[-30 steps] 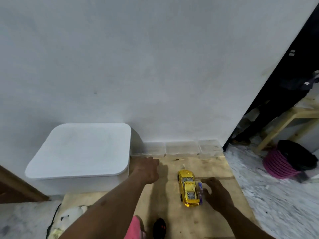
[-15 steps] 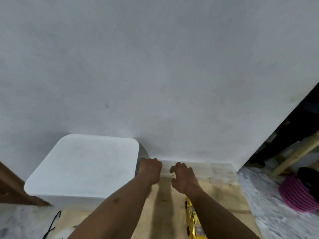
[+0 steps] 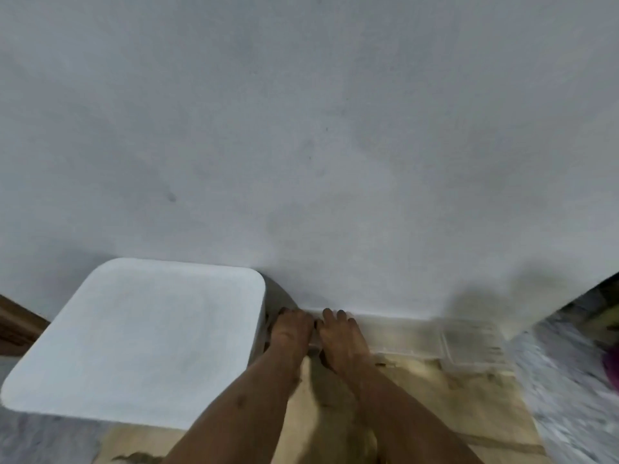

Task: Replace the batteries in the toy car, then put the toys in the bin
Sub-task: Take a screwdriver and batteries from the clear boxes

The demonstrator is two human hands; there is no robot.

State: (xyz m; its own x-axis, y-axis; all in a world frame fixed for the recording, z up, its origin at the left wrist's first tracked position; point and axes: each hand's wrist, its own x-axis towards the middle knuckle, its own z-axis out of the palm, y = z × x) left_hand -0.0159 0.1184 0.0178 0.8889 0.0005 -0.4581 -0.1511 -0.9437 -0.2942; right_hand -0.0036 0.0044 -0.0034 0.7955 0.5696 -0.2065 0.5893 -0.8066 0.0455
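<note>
Both your hands are down at the foot of the wall now, side by side and nearly touching: the left hand is curled knuckles-up, the right hand has its fingers spread forward onto the near end of the clear plastic organizer box. Whether either hand has actually closed on that box or on its lid, you can't tell from here; the picture is smeared and the fingertips blur into the plastic. Just left of your left hand stands the white lidded bin, lid shut, sitting against the wall. Everything rests on the plywood board, with marble floor off to your right. The toy car is out of view, so its place can't be given, and no batteries show either. My read: you're going for the organizer, probably for batteries or a tool, so the swap looks barely begun, and the bin is yet to be opened and filled.
</note>
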